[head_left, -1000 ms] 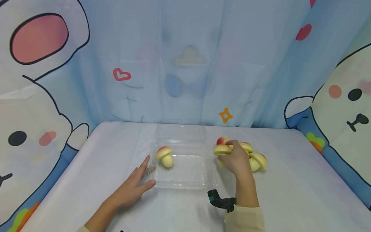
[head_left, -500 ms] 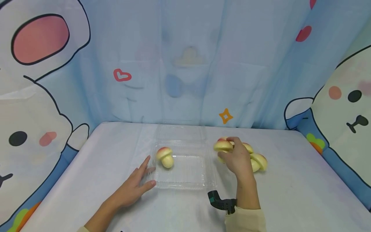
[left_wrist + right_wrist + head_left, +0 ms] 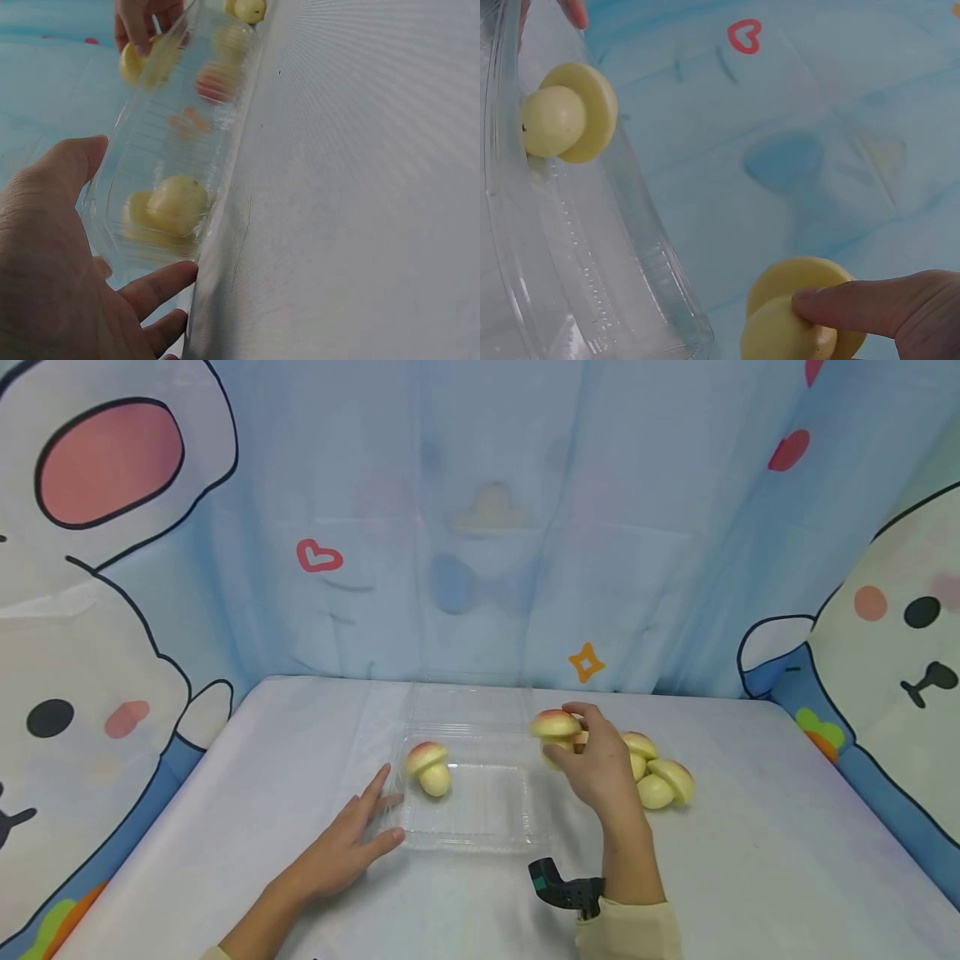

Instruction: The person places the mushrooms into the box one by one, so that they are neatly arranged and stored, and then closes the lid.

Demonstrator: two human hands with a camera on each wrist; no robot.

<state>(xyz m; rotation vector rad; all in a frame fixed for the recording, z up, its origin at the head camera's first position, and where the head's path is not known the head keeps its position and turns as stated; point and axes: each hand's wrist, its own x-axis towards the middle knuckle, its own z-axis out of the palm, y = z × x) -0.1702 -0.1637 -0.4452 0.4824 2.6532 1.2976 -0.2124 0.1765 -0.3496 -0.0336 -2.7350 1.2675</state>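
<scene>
My right hand (image 3: 603, 768) pinches a yellow toy mushroom (image 3: 553, 727) with a reddish cap top, close to the right rim of a clear plastic container (image 3: 480, 814). In the right wrist view the thumb (image 3: 855, 307) presses on this mushroom, right of the container wall. Another toy mushroom (image 3: 429, 770) lies in the container's left part. At the left side of the container is my left hand (image 3: 341, 852), its fingers spread and fingertips at the wall. The left wrist view shows its thumb (image 3: 71, 161) near the rim and a finger low on the wall.
Several more toy mushrooms (image 3: 660, 785) lie grouped on the white tabletop (image 3: 757, 827), right of the container and partly behind my right hand. The container's clear lid (image 3: 468, 703) stands open at the back. A printed blue curtain (image 3: 360, 610) hangs behind the table.
The right hand has moved left from the group with a toy mushroom in its grip, reaching the container's right rim. The left hand has stayed at the container's left side.
</scene>
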